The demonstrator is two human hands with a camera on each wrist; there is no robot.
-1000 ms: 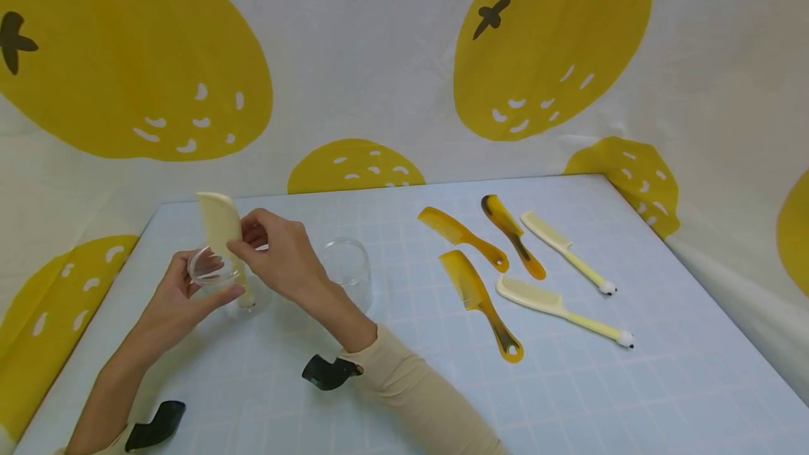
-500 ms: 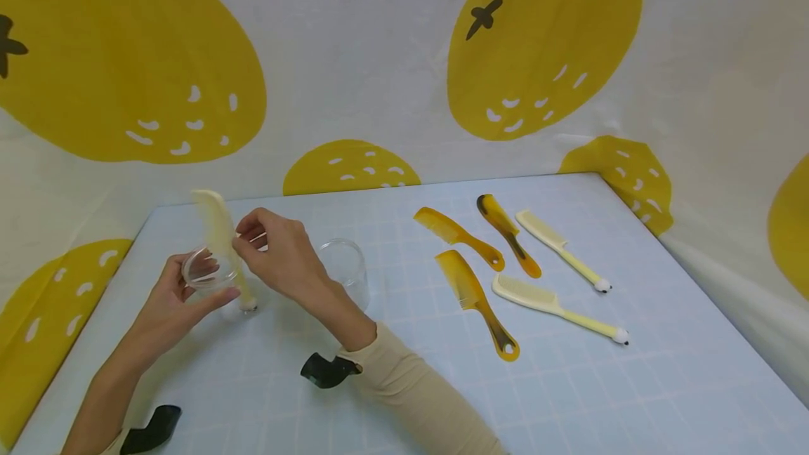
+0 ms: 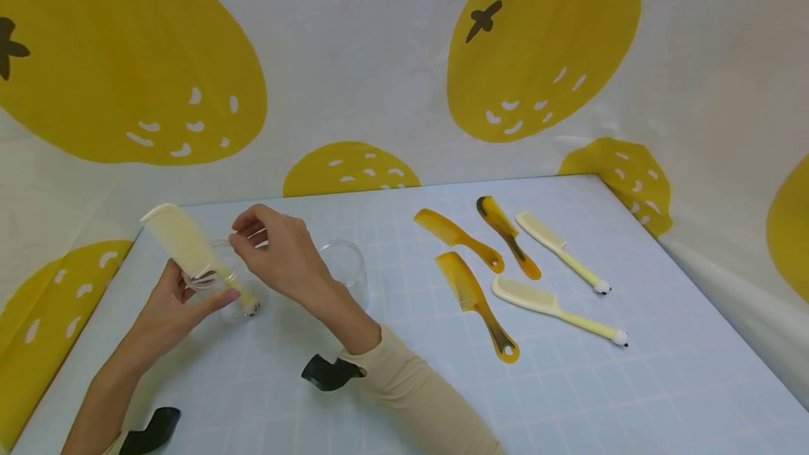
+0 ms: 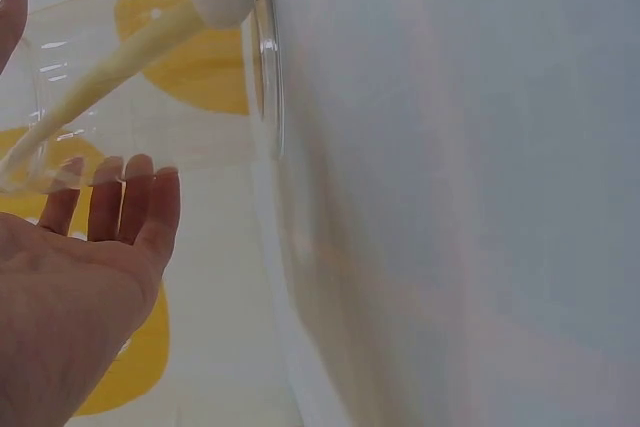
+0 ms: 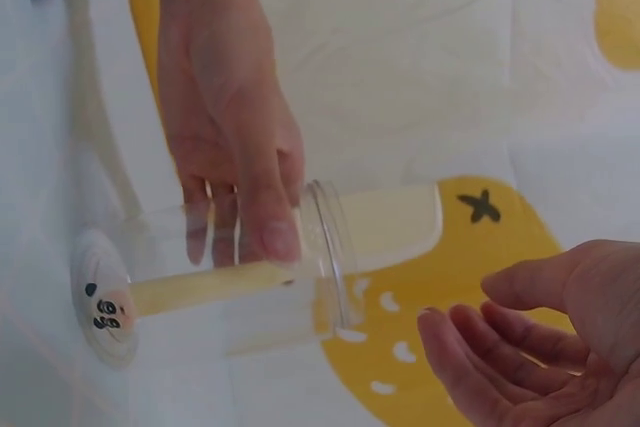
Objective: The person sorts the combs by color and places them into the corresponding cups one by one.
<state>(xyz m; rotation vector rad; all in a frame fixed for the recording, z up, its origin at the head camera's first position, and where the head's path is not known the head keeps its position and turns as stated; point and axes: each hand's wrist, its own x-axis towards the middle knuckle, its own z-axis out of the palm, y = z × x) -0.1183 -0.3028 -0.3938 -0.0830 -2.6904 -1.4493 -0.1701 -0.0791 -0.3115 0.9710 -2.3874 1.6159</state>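
Behind both grips hangs a pale backdrop (image 3: 354,55) printed with big yellow fruit shapes. Beneath them spreads a desk (image 3: 404,399) with a light blue checked cover. A person's left grip (image 3: 173,307) is clamped on a clear jar (image 5: 255,317), thumb on one side, fingers on the other. The right grip (image 3: 278,251) hangs just right of the jar's mouth, fingers loosely bent, thumb apart from them, holding nothing. A second jar (image 3: 354,272), also clear, stands just beside the right wrist, on its right. Well to the right of both grips lie three amber combs (image 3: 469,283) and, mostly farther right, two cream combs (image 3: 542,230). One more comb, the tilted comb (image 3: 180,241), also cream, leans in the held jar, handle down; its long axis runs from the jar's base, past the left thumb, up and leftward, so its toothed head juts out above the left grip, the nearer of the two, and slants away from the right. Smallest, the handle's white animal-face tip (image 5: 105,312) sits at the jar's bottom, right of the left thumb
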